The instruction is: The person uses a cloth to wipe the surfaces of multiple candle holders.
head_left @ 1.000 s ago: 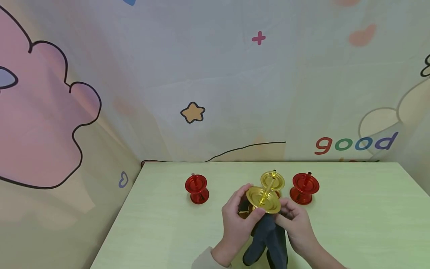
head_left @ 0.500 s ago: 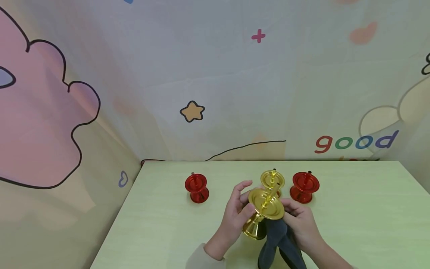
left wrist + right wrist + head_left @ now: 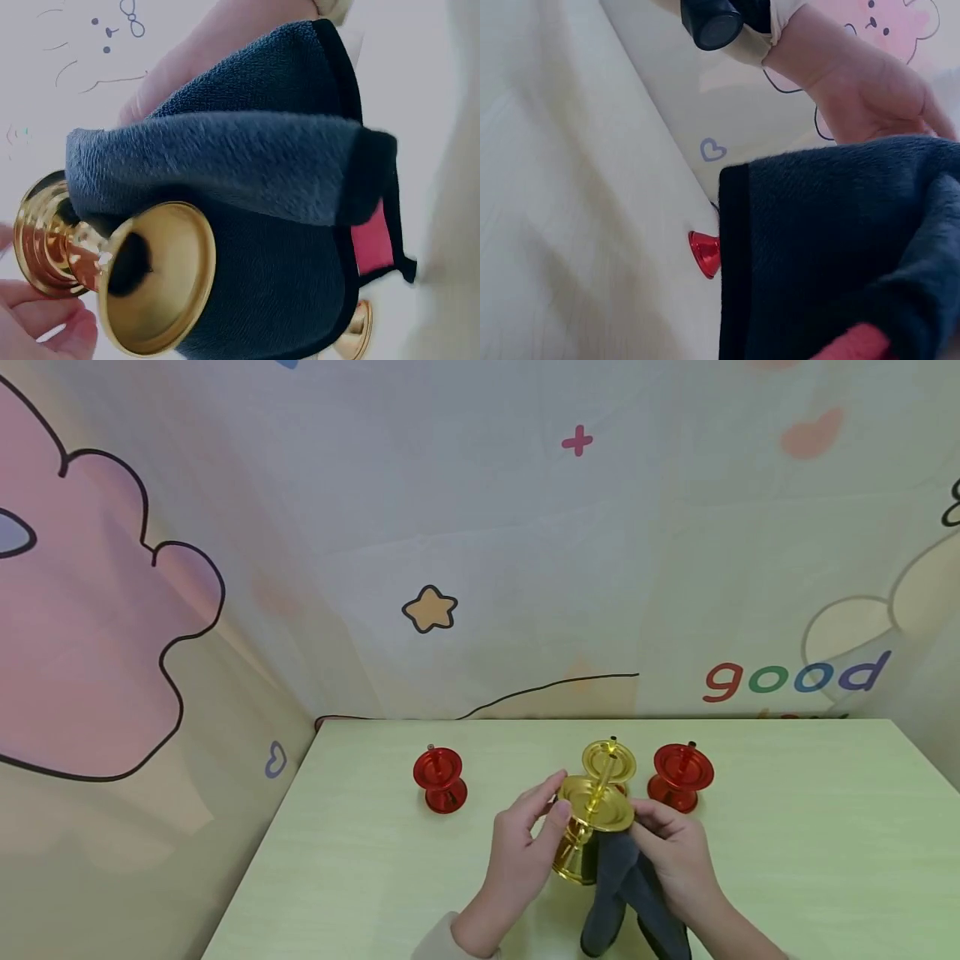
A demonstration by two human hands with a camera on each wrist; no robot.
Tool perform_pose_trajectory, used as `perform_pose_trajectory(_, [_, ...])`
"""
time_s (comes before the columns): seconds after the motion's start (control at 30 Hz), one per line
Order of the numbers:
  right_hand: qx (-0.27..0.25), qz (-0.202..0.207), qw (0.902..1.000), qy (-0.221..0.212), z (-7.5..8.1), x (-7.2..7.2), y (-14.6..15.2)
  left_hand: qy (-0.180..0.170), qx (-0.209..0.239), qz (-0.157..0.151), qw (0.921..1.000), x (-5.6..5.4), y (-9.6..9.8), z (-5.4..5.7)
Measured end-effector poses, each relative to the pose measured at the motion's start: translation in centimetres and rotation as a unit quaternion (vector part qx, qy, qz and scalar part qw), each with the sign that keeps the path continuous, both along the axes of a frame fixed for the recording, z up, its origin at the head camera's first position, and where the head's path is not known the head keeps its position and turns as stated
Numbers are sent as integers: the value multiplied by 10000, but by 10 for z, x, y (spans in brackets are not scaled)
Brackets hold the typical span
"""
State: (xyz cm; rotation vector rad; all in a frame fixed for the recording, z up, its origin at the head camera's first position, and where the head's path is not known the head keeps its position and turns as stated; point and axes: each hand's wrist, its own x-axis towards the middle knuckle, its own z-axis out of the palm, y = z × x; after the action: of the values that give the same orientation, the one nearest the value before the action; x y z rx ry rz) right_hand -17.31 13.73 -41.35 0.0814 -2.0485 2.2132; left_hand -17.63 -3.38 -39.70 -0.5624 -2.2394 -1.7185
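Note:
In the head view my left hand (image 3: 521, 843) holds a shiny gold candlestick (image 3: 617, 814) by its dish rim, above the table and slightly tilted. It has a wide dish, an upright central stem and a flared base. My right hand (image 3: 678, 856) pinches a dark blue-grey cloth (image 3: 621, 881) against the dish's right edge, and the cloth hangs down in folds. In the left wrist view the cloth (image 3: 247, 165) lies beside the candlestick's hollow base (image 3: 169, 300). The cloth (image 3: 817, 232) covers the candlestick in the right wrist view, where my left hand (image 3: 877, 97) shows behind it.
On the pale green table (image 3: 337, 877) stand a red candlestick (image 3: 441, 781) at the left and another red candlestick (image 3: 681, 777) at the right. A gold-dished candlestick (image 3: 600, 752) stands just behind the held one. A printed curtain (image 3: 510, 543) hangs behind the table.
The cloth has moved right from around the candlestick's base, exposing it. Over the last half second the candlestick has risen slightly and its stem stands straighter, while my left fingers have come in closer.

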Motion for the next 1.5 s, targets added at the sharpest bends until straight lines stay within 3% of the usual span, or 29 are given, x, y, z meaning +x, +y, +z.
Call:
perform_pose_trajectory(0.1, [600,-201,9980,53,2,1,-2,11,-489,123,9987,2,1,3])
perform_pose_trajectory(0.2, [915,-357,9952,27,2,2,-4,1,-691,200,9974,2,1,4])
perform_pose_trajectory(0.27, [855,-333,9957,84,2,3,-4,-54,-618,-15,9981,0,-1,5])
perform_pose_trajectory(0.37, [489,20,9982,358,2,4,-1,-227,-264,-979,9946,-7,-10,6])
perform_pose_trajectory(0.43, [186,465,9967,637,2,4,3,-516,-89,-1738,9834,-11,-18,8])
perform_pose_trajectory(0.5, [-76,900,9926,817,3,4,6,-722,-29,-2308,9703,-15,-23,8])
perform_pose_trajectory(0.6, [-308,1213,9892,768,4,3,9,-1045,-95,-2540,9615,-18,-26,7])
perform_pose_trajectory(0.7, [-379,1135,9911,583,4,2,10,-1448,-76,-2240,9637,-19,-26,6])
perform_pose_trajectory(0.83, [-296,755,9963,285,3,0,10,-1728,68,-1403,9749,-17,-21,7])
perform_pose_trajectory(0.97, [-181,269,9993,-187,3,-2,8,-1696,-15,-592,9837,-10,-14,10])
perform_pose_trajectory(1.07, [-94,31,9990,-435,4,-4,6,-1439,-564,-187,9878,-3,-9,15])
perform_pose_trajectory(1.17, [-11,-105,9986,-521,7,-4,4,-1254,-1121,118,9857,1,-5,19])
perform_pose_trajectory(1.27, [79,-230,9984,-519,10,-3,1,-1347,-1186,324,9832,-1,-1,21])
perform_pose_trajectory(1.37, [136,-254,9984,-490,14,-3,-1,-1484,-772,323,9854,-8,1,19])
perform_pose_trajectory(1.43, [52,-180,9988,-448,15,-4,-1,-1489,-375,120,9881,-13,0,17])
perform_pose_trajectory(1.5, [-87,-32,9993,-373,16,-6,1,-1536,46,-312,9876,-18,-4,14])
